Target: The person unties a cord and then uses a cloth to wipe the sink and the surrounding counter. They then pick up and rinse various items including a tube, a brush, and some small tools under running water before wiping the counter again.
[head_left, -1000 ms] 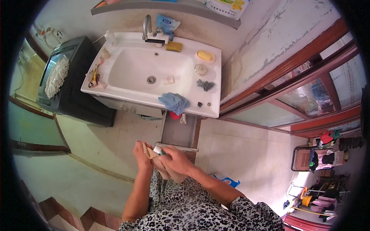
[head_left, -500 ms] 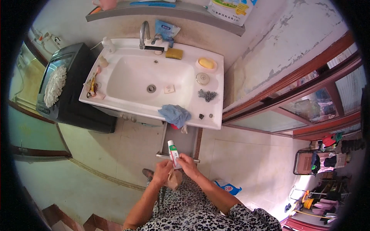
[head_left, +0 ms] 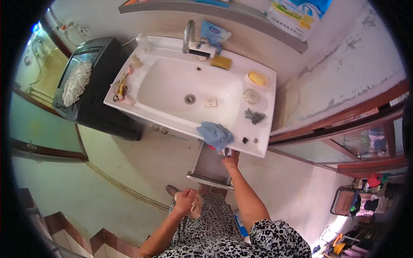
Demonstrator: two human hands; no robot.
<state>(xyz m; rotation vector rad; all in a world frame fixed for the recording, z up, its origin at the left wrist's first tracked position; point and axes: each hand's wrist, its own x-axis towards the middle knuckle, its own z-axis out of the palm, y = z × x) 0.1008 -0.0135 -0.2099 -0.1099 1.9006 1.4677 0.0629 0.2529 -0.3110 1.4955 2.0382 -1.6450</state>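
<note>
My left hand (head_left: pixel 185 201) is closed around a crumpled beige piece of thin, soft material (head_left: pixel 196 208) in front of my lap. My right hand (head_left: pixel 231 160) reaches into the back right of the pulled-out drawer (head_left: pixel 209 179), just under the sink's front edge. Its fingers look curled, but what they hold is partly hidden; a small whitish and dark item shows by the fingertips. Over the sink's front rim, above the drawer, hangs a blue cloth (head_left: pixel 215 135). Something red peeks out beneath it.
The white sink (head_left: pixel 172 122) carries a yellow sponge (head_left: pixel 220 62), soap in a dish (head_left: pixel 257 78), a round lid (head_left: pixel 251 96), a scouring pad (head_left: pixel 254 116) and a faucet (head_left: pixel 188 36). A dark washing machine (head_left: pixel 101 92) stands left, a glazed wooden partition (head_left: pixel 309 150) right.
My right hand has moved forward and right into the drawer; the white and green tube it held is no longer visible. My left hand keeps the beige material. The view has shifted left.
</note>
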